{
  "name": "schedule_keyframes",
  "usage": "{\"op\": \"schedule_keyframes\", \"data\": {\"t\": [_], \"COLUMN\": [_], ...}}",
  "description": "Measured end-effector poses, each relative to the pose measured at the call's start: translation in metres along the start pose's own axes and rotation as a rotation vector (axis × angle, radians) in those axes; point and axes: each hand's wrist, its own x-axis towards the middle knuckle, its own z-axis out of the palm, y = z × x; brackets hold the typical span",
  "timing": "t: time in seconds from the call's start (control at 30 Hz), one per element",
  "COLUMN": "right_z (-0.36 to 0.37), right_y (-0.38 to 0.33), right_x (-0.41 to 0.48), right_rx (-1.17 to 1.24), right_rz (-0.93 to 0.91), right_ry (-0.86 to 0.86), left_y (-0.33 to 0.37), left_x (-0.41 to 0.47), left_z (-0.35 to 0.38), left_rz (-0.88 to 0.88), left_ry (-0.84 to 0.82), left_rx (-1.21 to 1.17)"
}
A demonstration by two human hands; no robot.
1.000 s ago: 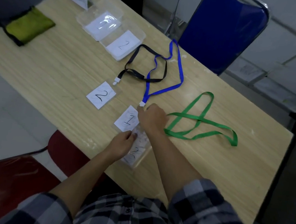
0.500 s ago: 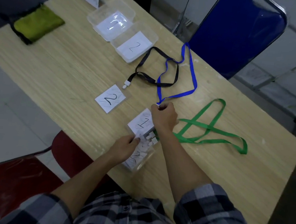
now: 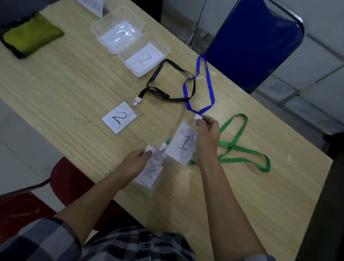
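Observation:
My right hand (image 3: 206, 137) pinches the white clip at the end of the blue lanyard (image 3: 205, 85), and a clear badge holder with a card marked 1 (image 3: 182, 144) hangs from it above the table. My left hand (image 3: 135, 163) grips the top of another badge holder with a card marked 2 (image 3: 149, 173), which lies near the table's front edge with the green lanyard's white clip touching it. The green lanyard (image 3: 241, 148) lies behind my right wrist. A black lanyard (image 3: 162, 89) is clipped to a third badge marked 2 (image 3: 119, 118).
Two clear plastic tubs, marked 1 (image 3: 117, 31) and 2 (image 3: 144, 57), stand at the back of the wooden table (image 3: 55, 79). A green cloth (image 3: 31, 34) lies at the far left beside a paper sign (image 3: 87, 2). A blue chair (image 3: 255, 39) stands behind, a red one (image 3: 10, 209) at the front left.
My right hand has lifted the blue lanyard's clip, and the badge marked 1 has come up off the table with it. My left hand stays on the badge marked 2.

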Motion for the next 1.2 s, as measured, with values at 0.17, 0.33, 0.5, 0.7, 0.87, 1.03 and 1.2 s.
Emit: {"op": "schedule_keyframes", "data": {"t": [0.17, 0.33, 0.5, 0.7, 0.87, 1.03, 1.2], "right_z": [0.003, 0.022, 0.046, 0.093, 0.165, 0.205, 0.202], "right_y": [0.030, 0.047, 0.054, 0.045, 0.041, 0.052, 0.055], "right_x": [-0.029, -0.047, -0.048, -0.039, -0.005, 0.020, 0.023], "right_rx": [-0.167, -0.189, -0.297, -0.755, -0.853, -0.967, -0.911], "right_rz": [-0.011, 0.046, -0.029, -0.365, -0.121, -0.028, -0.136], "right_ry": [0.003, 0.124, 0.092, 0.057, -0.151, -0.026, 0.006], "left_y": [0.014, 0.019, 0.012, -0.007, -0.019, -0.027, -0.031], "left_x": [0.006, 0.005, 0.009, 0.027, 0.034, 0.041, 0.039], "left_z": [0.004, 0.012, 0.001, -0.023, -0.034, -0.036, -0.035], "left_rz": [-0.032, 0.044, 0.178, 0.171, 0.140, 0.088, 0.091], "left_ry": [-0.044, -0.008, 0.098, 0.085, 0.108, 0.129, 0.128], "left_rx": [-0.135, -0.078, 0.029, 0.046, -0.035, 0.008, -0.003]}}
